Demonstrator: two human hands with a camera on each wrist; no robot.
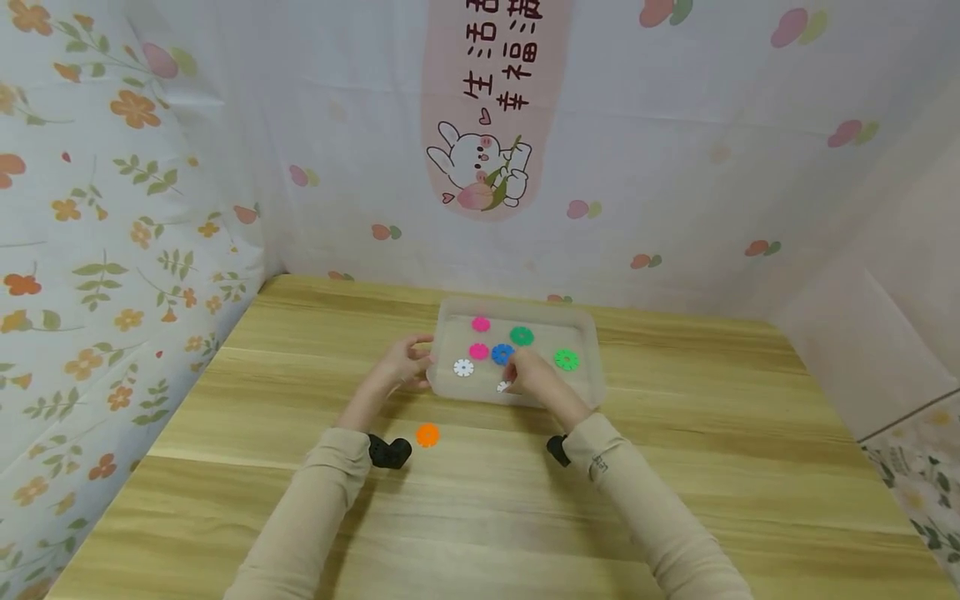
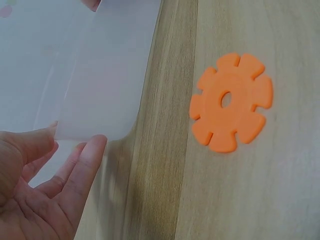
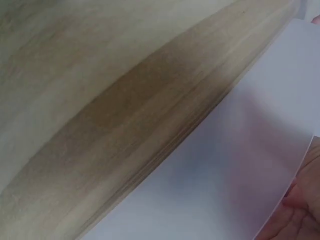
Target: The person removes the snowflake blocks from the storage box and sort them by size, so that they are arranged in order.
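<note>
A translucent plastic box (image 1: 592,387) holds several notched snowflake building discs. My left hand (image 1: 405,365) rests against its left side; in the left wrist view the thumb and extended fingers (image 2: 87,167) touch the rim and corner. Inside the box, my right hand (image 1: 531,375) reaches down and its fingertips pinch a white disc (image 1: 502,387), partly hidden by the hand. Just beyond that hand lies a blue disc (image 1: 501,354). The right wrist view shows mostly the box wall (image 3: 220,175), with part of the hand (image 3: 300,205) at the edge.
An orange disc (image 1: 427,435) lies on the wooden table (image 1: 480,517) in front of the box. Pink (image 1: 481,324), dark green (image 1: 522,336), bright green (image 1: 567,359) and white discs (image 1: 463,367) lie spread inside. A patterned cloth (image 1: 337,167) hangs behind the table.
</note>
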